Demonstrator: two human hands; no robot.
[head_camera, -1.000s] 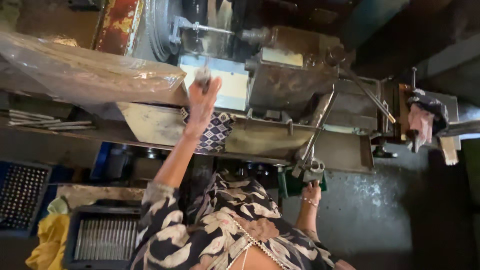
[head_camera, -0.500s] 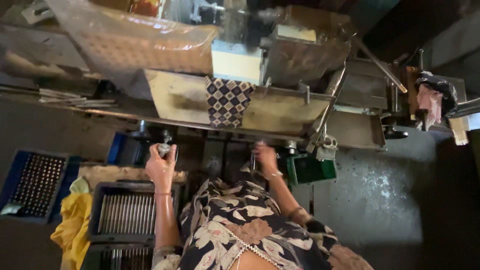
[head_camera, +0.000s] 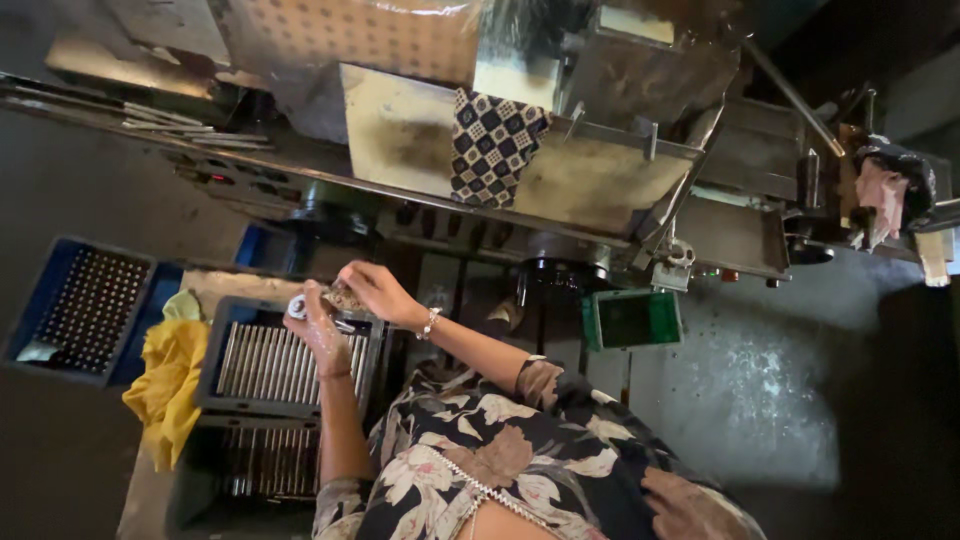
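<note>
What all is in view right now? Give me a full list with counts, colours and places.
Small round metal part: one, silvery, at the left hand's fingertips.
Tray of metal rods: one, dark frame with grey rods, under both hands.
Second rod tray: one, dark, below the first.
Yellow cloth: one, draped left of the rod tray.
Blue crate: one, with a dotted dark insert, far left.
Checked cloth: one, dark and cream, hanging on the machine.
Machine: one, grey and brownish metal, across the top.
Green box: one, below the machine, centre.
Pink rag: one, on the machine's right end.
Left hand: holding the round part.
Right hand: touching it, bracelet on the wrist.
</note>
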